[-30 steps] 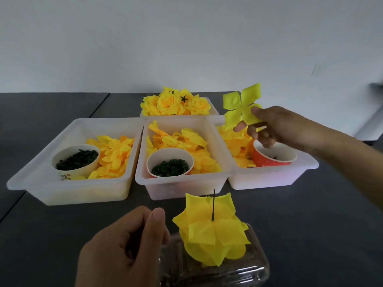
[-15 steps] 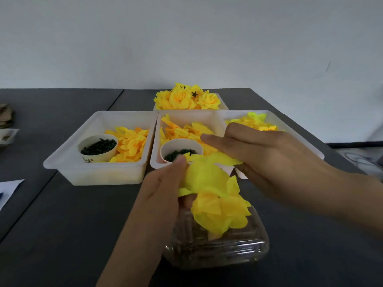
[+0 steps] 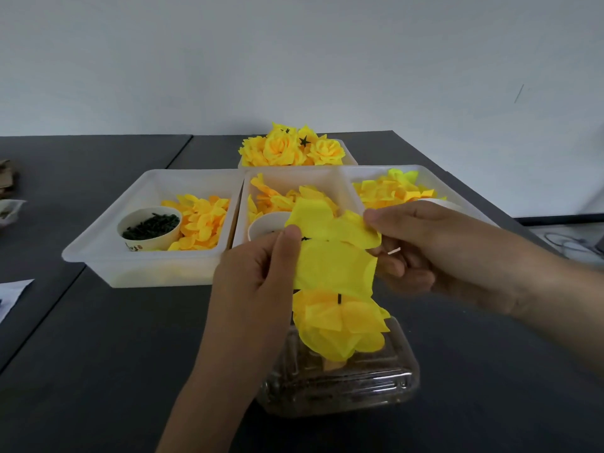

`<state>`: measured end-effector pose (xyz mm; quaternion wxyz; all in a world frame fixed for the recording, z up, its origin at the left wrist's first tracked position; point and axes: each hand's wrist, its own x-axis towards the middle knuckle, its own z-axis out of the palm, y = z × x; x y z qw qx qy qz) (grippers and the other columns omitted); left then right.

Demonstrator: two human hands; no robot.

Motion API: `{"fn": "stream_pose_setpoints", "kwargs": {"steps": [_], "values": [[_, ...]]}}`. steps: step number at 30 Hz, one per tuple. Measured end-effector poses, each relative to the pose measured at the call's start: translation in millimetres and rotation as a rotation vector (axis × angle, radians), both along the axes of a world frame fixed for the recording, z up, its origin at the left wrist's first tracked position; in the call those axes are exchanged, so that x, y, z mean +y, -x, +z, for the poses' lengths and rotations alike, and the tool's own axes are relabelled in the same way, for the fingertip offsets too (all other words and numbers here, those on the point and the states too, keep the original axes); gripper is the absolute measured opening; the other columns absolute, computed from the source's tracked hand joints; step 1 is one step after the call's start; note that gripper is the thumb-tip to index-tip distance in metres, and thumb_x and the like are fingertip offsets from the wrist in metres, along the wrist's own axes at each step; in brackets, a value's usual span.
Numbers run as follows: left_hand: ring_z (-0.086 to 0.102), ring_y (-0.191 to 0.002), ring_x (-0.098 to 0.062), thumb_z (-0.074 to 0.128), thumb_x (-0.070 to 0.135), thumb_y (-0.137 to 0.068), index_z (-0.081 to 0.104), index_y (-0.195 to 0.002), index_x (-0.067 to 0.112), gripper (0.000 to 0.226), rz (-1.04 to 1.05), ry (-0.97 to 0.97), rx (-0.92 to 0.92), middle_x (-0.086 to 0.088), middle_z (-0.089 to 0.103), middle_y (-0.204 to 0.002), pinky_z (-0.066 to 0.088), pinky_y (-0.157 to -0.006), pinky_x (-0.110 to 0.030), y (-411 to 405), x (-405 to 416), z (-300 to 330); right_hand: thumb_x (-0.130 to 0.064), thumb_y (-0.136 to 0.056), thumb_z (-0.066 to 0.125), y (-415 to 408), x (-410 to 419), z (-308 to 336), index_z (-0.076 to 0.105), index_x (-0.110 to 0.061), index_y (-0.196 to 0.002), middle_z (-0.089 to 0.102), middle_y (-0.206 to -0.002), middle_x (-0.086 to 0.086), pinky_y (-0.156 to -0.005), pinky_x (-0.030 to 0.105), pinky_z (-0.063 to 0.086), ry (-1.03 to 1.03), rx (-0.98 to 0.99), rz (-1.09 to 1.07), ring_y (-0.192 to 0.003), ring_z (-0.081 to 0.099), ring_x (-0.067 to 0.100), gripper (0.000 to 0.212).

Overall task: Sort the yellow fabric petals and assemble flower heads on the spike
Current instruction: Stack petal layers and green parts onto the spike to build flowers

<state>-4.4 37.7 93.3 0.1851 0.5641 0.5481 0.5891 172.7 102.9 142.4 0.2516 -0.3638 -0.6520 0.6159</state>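
Left hand (image 3: 258,276) and right hand (image 3: 434,253) both pinch a thin, crinkled yellow petal layer (image 3: 330,253) over the spike (image 3: 340,299), above stacked petals (image 3: 340,328) on a clear ribbed container (image 3: 359,384); bins (image 3: 108,253) just behind.

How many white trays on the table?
4: left tray, middle tray partly behind the hands, right tray, and a back tray holding finished flowers. More could sit hidden behind.

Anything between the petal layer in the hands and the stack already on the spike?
Nothing visible. Left hand and right hand hold the petal layer directly above the stack; only bare spike shows in the gap.
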Motion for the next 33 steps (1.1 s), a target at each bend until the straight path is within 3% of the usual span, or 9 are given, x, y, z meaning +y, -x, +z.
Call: {"fn": "stream_pose_setpoints", "kwargs": {"steps": [2, 5, 9, 12, 15, 21, 28, 31, 33], "values": [[0.024, -0.043, -0.008, 0.035, 0.061, -0.083, 0.029, -0.056, 0.007, 0.06, 0.005, 0.016, -0.034, 0.0, 0.023, -0.048, 0.021, -0.042, -0.019, 1, 1, -4, -0.033, -0.095, 0.045, -2, 3, -6, 0.053, -0.013, -0.064, 0.044, -0.053, 0.003, -0.041, 0.018, 0.026, -0.072, -0.027, 0.018, -0.042, 0.027, 0.014, 0.038], [0.032, -0.044, -0.013, 0.026, 0.067, -0.082, 0.043, -0.063, -0.007, 0.078, -0.069, 0.097, -0.13, -0.011, 0.03, -0.048, 0.029, -0.044, -0.019, 3, 0, -8, -0.034, -0.096, 0.044, -4, 4, -14, 0.055, -0.008, -0.071, 0.045, -0.055, 0.004, -0.043, 0.018, 0.028, -0.173, -0.095, -0.009, -0.043, 0.03, 0.014, 0.038], [0.045, -0.04, 0.0, 0.026, 0.067, -0.072, 0.063, -0.057, 0.016, 0.065, -0.14, 0.231, -0.247, 0.003, 0.05, -0.044, 0.037, -0.042, -0.009, 5, -4, -14, -0.034, -0.097, 0.044, -6, 7, -28, 0.058, 0.001, -0.079, 0.048, -0.055, 0.003, -0.041, 0.013, 0.031, -0.193, -0.143, -0.055, -0.041, 0.034, 0.01, 0.042], [0.04, -0.042, -0.002, 0.036, 0.057, -0.078, 0.052, -0.052, 0.015, 0.052, -0.149, 0.193, -0.141, 0.004, 0.044, -0.046, 0.033, -0.044, -0.01, 6, -8, -19, -0.034, -0.096, 0.045, -6, 7, -33, 0.063, -0.009, -0.073, 0.048, -0.054, 0.003, -0.04, 0.013, 0.031, -0.172, -0.155, -0.084, -0.04, 0.036, 0.008, 0.039], [0.039, -0.042, -0.001, 0.037, 0.052, -0.082, 0.053, -0.05, 0.024, 0.045, -0.132, 0.199, -0.071, 0.008, 0.041, -0.044, 0.031, -0.044, -0.009, 7, -7, -20, -0.032, -0.096, 0.045, -6, 7, -38, 0.063, -0.018, -0.064, 0.047, -0.053, 0.004, -0.041, 0.015, 0.03, -0.167, -0.162, -0.098, -0.04, 0.035, 0.009, 0.04], [0.04, -0.042, -0.003, 0.041, 0.051, -0.082, 0.049, -0.049, 0.02, 0.046, -0.068, 0.195, 0.009, 0.009, 0.044, -0.043, 0.032, -0.045, -0.013, 7, -1, -26, -0.03, -0.098, 0.044, -6, 9, -43, 0.054, -0.011, -0.063, 0.045, -0.052, 0.004, -0.042, 0.018, 0.03, -0.206, -0.186, -0.106, -0.043, 0.034, 0.011, 0.041], [0.048, -0.046, 0.004, 0.043, 0.048, -0.087, 0.067, -0.067, 0.008, 0.05, -0.056, 0.152, 0.03, 0.014, 0.048, -0.044, 0.034, -0.047, -0.009, 5, 5, -29, -0.033, -0.096, 0.045, -10, 12, -43, 0.054, -0.011, -0.064, 0.045, -0.05, 0.001, -0.041, 0.015, 0.031, -0.23, -0.21, -0.142, -0.041, 0.035, 0.008, 0.04], [0.05, -0.047, 0.005, 0.044, 0.043, -0.09, 0.065, -0.061, 0.02, 0.042, -0.04, 0.132, 0.033, 0.016, 0.05, -0.044, 0.035, -0.048, -0.008, 4, 4, -28, -0.033, -0.096, 0.045, -10, 11, -42, 0.056, -0.016, -0.06, 0.044, -0.05, 0.003, -0.041, 0.015, 0.031, -0.223, -0.196, -0.141, -0.041, 0.034, 0.009, 0.042], [0.051, -0.048, 0.005, 0.043, 0.045, -0.088, 0.063, -0.06, 0.018, 0.043, -0.044, 0.106, 0.012, 0.016, 0.048, -0.044, 0.036, -0.048, -0.007, 4, 3, -26, -0.033, -0.096, 0.045, -10, 10, -39, 0.057, -0.019, -0.058, 0.043, -0.05, 0.003, -0.04, 0.013, 0.03, -0.228, -0.161, -0.139, -0.041, 0.033, 0.009, 0.042]]}}
